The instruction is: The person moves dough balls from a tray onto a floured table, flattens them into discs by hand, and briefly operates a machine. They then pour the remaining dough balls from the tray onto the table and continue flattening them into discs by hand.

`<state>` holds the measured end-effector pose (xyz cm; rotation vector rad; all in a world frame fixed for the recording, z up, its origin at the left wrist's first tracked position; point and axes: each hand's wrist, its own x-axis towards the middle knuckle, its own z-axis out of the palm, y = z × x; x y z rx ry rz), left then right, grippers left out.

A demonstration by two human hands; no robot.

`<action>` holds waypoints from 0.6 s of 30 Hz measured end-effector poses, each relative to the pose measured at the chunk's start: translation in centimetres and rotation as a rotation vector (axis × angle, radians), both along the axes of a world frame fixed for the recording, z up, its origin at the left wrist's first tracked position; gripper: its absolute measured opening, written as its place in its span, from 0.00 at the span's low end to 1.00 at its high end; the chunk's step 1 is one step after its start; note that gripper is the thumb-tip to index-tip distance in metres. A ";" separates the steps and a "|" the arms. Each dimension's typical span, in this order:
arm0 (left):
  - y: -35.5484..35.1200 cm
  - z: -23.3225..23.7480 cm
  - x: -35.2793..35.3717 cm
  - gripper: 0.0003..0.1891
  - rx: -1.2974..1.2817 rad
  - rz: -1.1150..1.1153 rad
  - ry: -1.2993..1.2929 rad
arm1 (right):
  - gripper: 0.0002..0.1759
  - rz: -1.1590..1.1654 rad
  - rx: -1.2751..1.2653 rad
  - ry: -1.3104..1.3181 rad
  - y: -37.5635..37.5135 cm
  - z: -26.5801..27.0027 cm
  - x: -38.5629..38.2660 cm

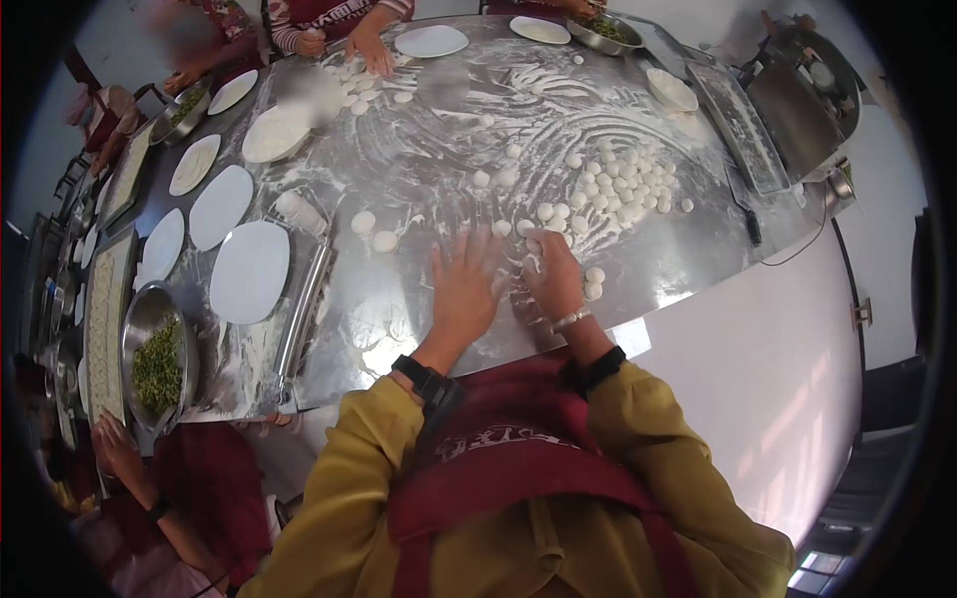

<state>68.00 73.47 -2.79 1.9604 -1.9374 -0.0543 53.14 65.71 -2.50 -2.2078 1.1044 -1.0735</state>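
Observation:
My left hand (466, 284) is flat, palm down over the floury steel table, fingers apart and slightly blurred. A small round dough piece (501, 228) lies at its fingertips. Beside it, my right hand (553, 277) has its fingers curled down on a dough piece (533, 245), mostly hidden under them. Two more dough pieces (594, 283) sit just right of that hand. Beyond it spreads a cluster of many dough pieces (628, 184). A pair of larger dough pieces (385, 241) lies to the left of my left hand.
White plates (249, 272) and a steel bowl of chopped green filling (158, 369) stand at left, near a long metal bar (304, 309). A long metal tray (738, 130) lies at right. Co-workers' hands (371, 45) work across the table; another person's hand (120, 448) is at lower left.

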 end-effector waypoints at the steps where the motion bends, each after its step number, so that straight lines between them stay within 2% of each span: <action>1: -0.2 -0.7 -0.1 0.34 -0.010 -0.003 -0.011 | 0.24 0.014 -0.125 0.022 -0.9 0.2 0.8; 4: 0.1 -1.4 1.1 0.34 -0.016 0.037 -0.054 | 0.23 0.147 -0.294 0.171 -4.1 -1.0 3.1; 5: 0.7 -1.5 1.9 0.33 0.005 0.065 -0.074 | 0.21 0.091 -0.315 0.307 -4.1 -1.1 3.8; 8: 2.7 -1.5 5.0 0.32 0.030 0.148 -0.112 | 0.16 0.130 -0.220 0.446 -2.9 -0.8 4.6; 13: 4.5 -1.4 7.8 0.30 -0.007 0.201 -0.101 | 0.21 0.245 -0.079 0.373 3.7 -0.4 5.6; 18: 4.3 -1.4 8.2 0.28 -0.050 0.212 -0.075 | 0.23 0.360 0.069 0.238 4.3 -0.6 5.1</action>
